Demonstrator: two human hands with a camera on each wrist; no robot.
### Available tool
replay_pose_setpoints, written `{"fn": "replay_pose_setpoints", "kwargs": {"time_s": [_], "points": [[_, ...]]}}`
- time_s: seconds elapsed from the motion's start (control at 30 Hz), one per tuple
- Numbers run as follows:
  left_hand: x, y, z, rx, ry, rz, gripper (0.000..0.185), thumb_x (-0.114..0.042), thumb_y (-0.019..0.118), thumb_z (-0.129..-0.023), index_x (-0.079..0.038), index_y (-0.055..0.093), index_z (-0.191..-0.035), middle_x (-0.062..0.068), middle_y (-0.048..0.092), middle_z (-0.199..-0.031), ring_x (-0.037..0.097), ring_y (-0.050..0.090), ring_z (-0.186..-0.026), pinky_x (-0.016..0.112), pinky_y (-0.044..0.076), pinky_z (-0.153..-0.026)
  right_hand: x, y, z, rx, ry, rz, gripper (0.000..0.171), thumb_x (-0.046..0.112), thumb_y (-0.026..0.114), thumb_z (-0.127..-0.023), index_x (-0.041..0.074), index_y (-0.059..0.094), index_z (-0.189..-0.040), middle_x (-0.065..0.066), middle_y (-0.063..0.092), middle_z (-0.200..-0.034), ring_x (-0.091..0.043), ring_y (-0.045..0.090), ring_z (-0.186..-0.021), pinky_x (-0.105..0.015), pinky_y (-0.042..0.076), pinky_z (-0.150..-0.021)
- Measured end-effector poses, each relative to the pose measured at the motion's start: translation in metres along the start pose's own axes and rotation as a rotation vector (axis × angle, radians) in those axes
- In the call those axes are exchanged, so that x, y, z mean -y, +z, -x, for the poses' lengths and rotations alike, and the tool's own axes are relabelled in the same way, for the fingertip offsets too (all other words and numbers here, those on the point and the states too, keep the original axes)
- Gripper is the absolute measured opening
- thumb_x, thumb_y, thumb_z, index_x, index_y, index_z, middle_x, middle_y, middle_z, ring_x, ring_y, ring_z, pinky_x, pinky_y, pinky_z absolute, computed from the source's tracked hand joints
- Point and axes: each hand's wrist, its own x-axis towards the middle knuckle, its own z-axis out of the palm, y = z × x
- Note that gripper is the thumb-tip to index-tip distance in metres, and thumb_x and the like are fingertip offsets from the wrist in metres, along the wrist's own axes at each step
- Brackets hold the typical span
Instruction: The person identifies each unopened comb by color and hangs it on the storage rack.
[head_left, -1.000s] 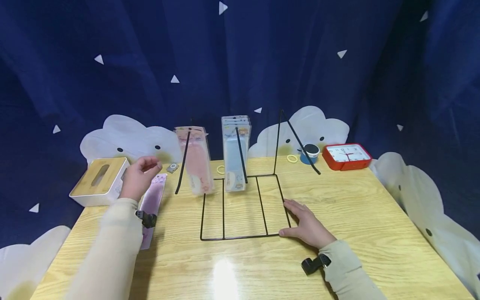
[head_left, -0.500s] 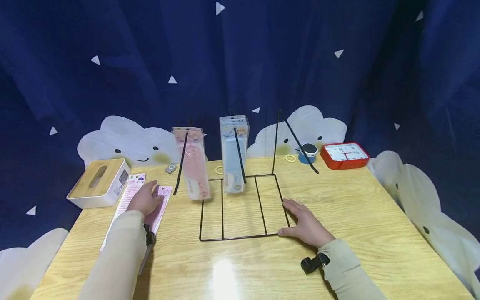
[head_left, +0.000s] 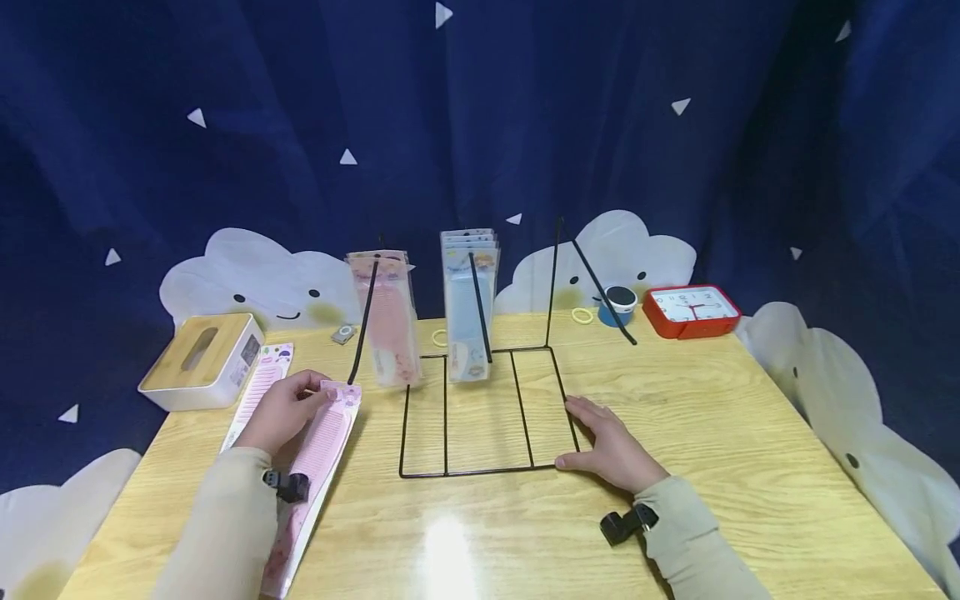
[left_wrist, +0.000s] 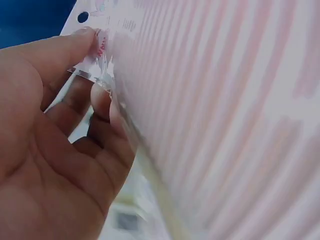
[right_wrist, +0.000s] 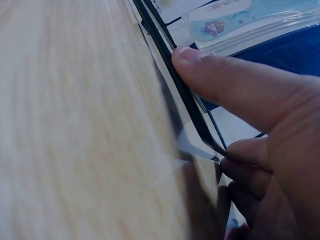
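The left hand [head_left: 281,410] pinches the top edge of a pink comb pack [head_left: 318,454] between thumb and curled fingers [left_wrist: 102,102], lifting that end off the table [head_left: 712,433]; the pack's lower end is partly hidden by the sleeve. A second pink pack [head_left: 258,392] lies just beside it (mostly covered). The right hand [head_left: 611,450] rests flat, fingers straight, against the right rail of the black wire rack [head_left: 480,412]. The rack's hooks carry pink packs [head_left: 390,321] and blue packs [head_left: 470,300]; their print is illegible.
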Motion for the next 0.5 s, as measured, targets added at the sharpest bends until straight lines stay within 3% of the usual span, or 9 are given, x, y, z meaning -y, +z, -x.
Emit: {"fn": "replay_pose_setpoints", "kwargs": {"time_s": [0.13,0.27,0.33,0.5], "points": [[-0.035,-0.006,0.032,-0.133,0.165,0.081,0.011,-0.015,0.067,-0.098,-0.007,0.07,-0.103,0.004,0.069,-0.092,0.013,0.058,-0.084,0.024,0.048,-0.071,0.0,-0.001,0.0,-0.008,0.0,-0.001,0.098,0.043,0.087,-0.075,-0.002,0.042,-0.15,-0.019,0.039,-0.157,-0.041,0.028,-0.146,-0.059,0.015,-0.117],[-0.077,-0.016,0.066,-0.227,0.321,0.175,0.005,-0.008,0.069,-0.095,-0.007,0.071,-0.099,-0.003,0.07,-0.089,0.006,0.059,-0.078,0.02,0.048,-0.066,-0.001,-0.001,0.0,-0.013,-0.004,-0.001,0.099,0.044,0.087,-0.075,-0.001,0.042,-0.15,-0.02,0.039,-0.156,-0.043,0.028,-0.146,-0.061,0.018,-0.116],[-0.097,-0.02,0.082,-0.234,0.404,0.293,0.008,0.001,0.068,-0.093,-0.005,0.071,-0.098,-0.003,0.07,-0.088,0.006,0.061,-0.076,0.019,0.049,-0.064,-0.001,-0.001,0.0,-0.013,-0.007,0.006,0.098,0.044,0.087,-0.075,-0.002,0.042,-0.15,-0.02,0.039,-0.156,-0.044,0.028,-0.146,-0.063,0.019,-0.115],[-0.131,-0.028,0.108,-0.165,0.662,0.66,0.017,0.019,0.062,-0.088,0.008,0.067,-0.1,0.004,0.071,-0.093,0.01,0.067,-0.083,0.019,0.052,-0.071,-0.001,-0.001,0.0,-0.008,-0.003,-0.001,0.097,0.041,0.087,-0.076,-0.002,0.042,-0.15,-0.02,0.038,-0.157,-0.043,0.027,-0.146,-0.061,0.017,-0.116]]}}
